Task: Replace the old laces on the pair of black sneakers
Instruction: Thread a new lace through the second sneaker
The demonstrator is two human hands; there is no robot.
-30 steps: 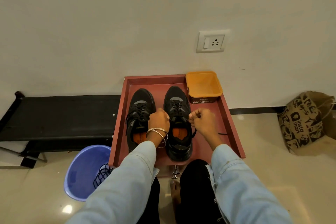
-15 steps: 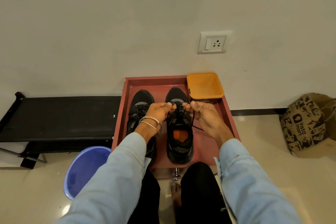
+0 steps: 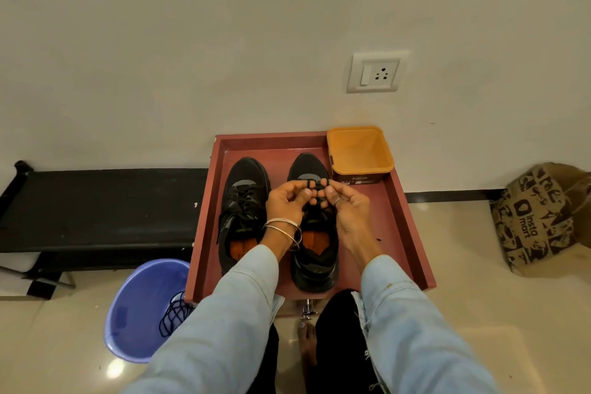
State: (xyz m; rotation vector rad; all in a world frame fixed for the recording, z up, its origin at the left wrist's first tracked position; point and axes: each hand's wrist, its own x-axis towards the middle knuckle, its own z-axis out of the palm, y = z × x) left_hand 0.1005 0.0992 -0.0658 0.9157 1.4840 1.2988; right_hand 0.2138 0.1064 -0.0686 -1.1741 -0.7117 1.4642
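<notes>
Left hand [image 3: 286, 201] and right hand [image 3: 347, 205] meet over front of right sneaker [image 3: 315, 233], fingertips curled, each pinching black lace [image 3: 311, 183] stretched between them. Left sneaker [image 3: 241, 201] just beside left hand, laced, untouched. Count: two sneakers, side by side, toes toward wall, on red tray [image 3: 412, 233]; one orange tub [image 3: 359, 150] in tray's far right corner; one blue bin [image 3: 144, 307] on floor at left, dark laces inside. Both forearms reach forward, wrists angled inward, two bangles on left wrist.
</notes>
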